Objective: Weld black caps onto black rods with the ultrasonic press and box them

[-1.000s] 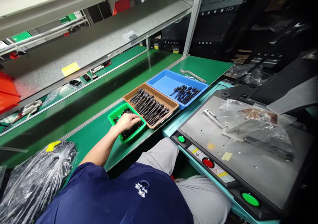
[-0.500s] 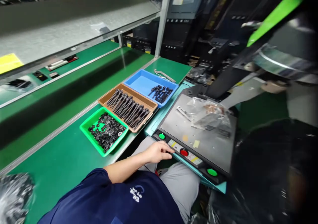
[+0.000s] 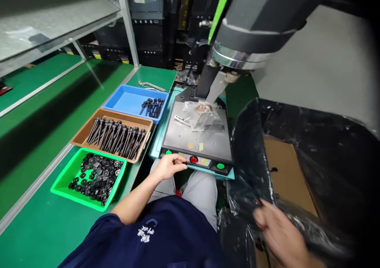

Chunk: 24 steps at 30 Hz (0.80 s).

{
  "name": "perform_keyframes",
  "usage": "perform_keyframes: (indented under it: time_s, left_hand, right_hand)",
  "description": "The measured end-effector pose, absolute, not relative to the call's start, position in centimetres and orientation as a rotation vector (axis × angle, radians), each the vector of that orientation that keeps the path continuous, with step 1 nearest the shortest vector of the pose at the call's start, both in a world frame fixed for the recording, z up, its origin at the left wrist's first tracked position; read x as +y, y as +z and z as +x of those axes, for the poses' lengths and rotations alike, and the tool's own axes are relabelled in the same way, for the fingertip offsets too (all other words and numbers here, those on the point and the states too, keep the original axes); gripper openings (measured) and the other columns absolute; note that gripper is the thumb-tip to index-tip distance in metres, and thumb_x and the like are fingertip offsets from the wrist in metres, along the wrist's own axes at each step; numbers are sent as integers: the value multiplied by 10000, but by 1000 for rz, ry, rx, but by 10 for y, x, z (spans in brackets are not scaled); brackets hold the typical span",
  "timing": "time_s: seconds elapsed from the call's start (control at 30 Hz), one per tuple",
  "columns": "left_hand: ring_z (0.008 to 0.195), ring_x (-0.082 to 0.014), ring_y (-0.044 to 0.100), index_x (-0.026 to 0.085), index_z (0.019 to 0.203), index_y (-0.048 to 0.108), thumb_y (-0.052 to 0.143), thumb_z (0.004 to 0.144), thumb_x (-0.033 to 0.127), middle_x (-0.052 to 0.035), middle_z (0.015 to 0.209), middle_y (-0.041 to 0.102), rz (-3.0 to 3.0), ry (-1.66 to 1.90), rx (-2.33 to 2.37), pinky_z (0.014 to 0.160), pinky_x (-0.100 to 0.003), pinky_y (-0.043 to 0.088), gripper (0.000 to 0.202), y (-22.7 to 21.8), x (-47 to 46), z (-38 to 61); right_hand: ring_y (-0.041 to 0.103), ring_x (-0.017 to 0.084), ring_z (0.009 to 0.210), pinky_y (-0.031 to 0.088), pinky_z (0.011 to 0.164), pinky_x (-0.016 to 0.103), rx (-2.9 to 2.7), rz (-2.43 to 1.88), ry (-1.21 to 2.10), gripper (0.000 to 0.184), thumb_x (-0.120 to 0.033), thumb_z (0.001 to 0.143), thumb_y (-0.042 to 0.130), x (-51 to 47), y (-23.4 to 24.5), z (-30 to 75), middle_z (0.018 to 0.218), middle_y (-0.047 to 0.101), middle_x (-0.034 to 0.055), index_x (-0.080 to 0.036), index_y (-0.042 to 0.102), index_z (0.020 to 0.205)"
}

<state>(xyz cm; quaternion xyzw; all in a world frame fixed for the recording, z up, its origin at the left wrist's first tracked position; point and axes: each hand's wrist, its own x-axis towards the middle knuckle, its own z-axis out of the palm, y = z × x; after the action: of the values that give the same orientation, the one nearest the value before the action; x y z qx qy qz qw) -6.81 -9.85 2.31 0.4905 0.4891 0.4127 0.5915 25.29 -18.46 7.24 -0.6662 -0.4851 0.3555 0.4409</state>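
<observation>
My left hand [image 3: 170, 166] rests at the front edge of the press, beside its button panel. Its thumb and fingers point toward the red button [image 3: 193, 159], apart, with nothing seen between them. My right hand [image 3: 280, 230] is low on the right, against black plastic sheeting [image 3: 247, 157] around an open cardboard box [image 3: 286, 169]. Motion blurs its fingers, so a grip on the plastic cannot be made out. On the press's grey plate [image 3: 178, 137] lies a clear plastic bag [image 3: 202, 115] with parts beside it.
To the left on the green bench stand a green tray [image 3: 56, 189] of small black nut-like parts, a brown tray [image 3: 78, 137] of long black bolts, and a blue tray [image 3: 118, 99] with shorter ones. A wrench [image 3: 151, 86] lies behind. The press head [image 3: 243, 42] overhangs the plate.
My view has turned right. My right hand has come into view at the black plastic, which now stands folded up beside the cardboard box. My left hand stays by the panel.
</observation>
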Motion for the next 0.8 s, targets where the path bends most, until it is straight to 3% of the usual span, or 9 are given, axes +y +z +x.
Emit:
perform_keyframes:
  time_s: [0.07, 0.17, 0.5, 0.7, 0.8]
  left_hand:
    - [722, -144, 610, 170, 1007, 724, 790, 705, 336, -47, 850, 696, 1229, 954, 1157, 713, -282, 500, 351, 31, -99, -74]
    - [707, -133, 594, 182, 1075, 713, 752, 756, 305, -19, 812, 666, 1405, 930, 1222, 708, -269, 495, 345, 45, -102, -82]
    - [693, -126, 605, 176, 1050, 720, 722, 807, 237, -5, 768, 680, 1766, 783, 1207, 664, -239, 470, 251, 58, -102, -90]
    - [794, -166, 678, 175, 1103, 712, 789, 768, 334, -88, 1032, 757, 1618, 748, 1063, 746, -282, 534, 379, 55, -96, -91]
    - [879, -208, 710, 158, 1030, 718, 823, 729, 359, -119, 1072, 754, 1472, 811, 1015, 791, -322, 558, 378, 49, -98, -89]
  right_hand:
    - [520, 187, 464, 460, 450, 318, -1308, -1699, 987, 481, -658, 794, 645, -176, 65, 232, 515, 539, -1, -239, 757, 1002]
    - [557, 168, 527, 467, 513, 286, -1489, -1613, 1150, 458, -562, 846, 600, -157, 56, 200, 603, 610, 10, -201, 759, 1080]
    - [556, 171, 586, 443, 564, 285, -1666, -1517, 1222, 416, -463, 890, 564, -144, 44, 177, 677, 652, 37, -168, 765, 1105]
    - [376, 117, 473, 272, 457, 256, -1347, -1392, 1539, 462, -523, 845, 639, -149, 17, 178, 524, 455, -31, -148, 750, 1092]
    - [334, 98, 468, 236, 461, 247, -1078, -1242, 1677, 467, -536, 799, 713, -153, 4, 171, 509, 409, -54, -139, 740, 1042]
